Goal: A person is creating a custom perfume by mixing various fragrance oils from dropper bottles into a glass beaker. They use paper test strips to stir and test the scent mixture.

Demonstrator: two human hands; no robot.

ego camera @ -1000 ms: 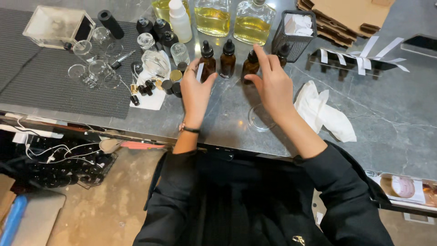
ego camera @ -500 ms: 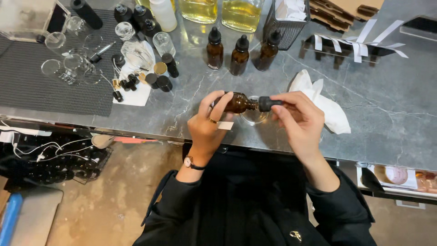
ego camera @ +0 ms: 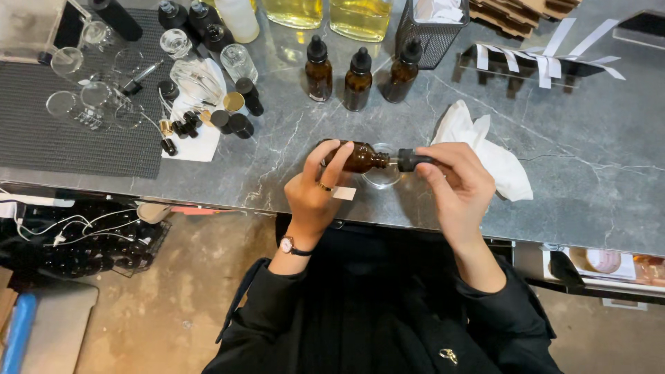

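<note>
My left hand (ego camera: 315, 190) grips a small amber glass bottle (ego camera: 361, 157), held sideways over the grey marble counter (ego camera: 291, 138), and also pinches a thin white paper strip (ego camera: 343, 193). My right hand (ego camera: 457, 183) holds the bottle's black dropper cap (ego camera: 413, 161), drawn a little out of the neck. A small clear glass dish (ego camera: 382, 173) sits on the counter right under the bottle's neck. Three more amber dropper bottles (ego camera: 359, 69) stand upright in a row farther back.
A crumpled white cloth (ego camera: 495, 156) lies right of my hands. At left are a dark ribbed mat (ego camera: 69, 138) with clear glassware (ego camera: 83, 104), black caps and small vials (ego camera: 232, 121). Big jars of yellow liquid (ego camera: 360, 17), a mesh basket (ego camera: 433, 28) and a rack of paper strips (ego camera: 540, 62) line the back.
One second ago both hands reached among the standing bottles. One bottle was lifted, brought near the counter's front edge and tipped sideways, and my right hand has pulled the dropper cap outward.
</note>
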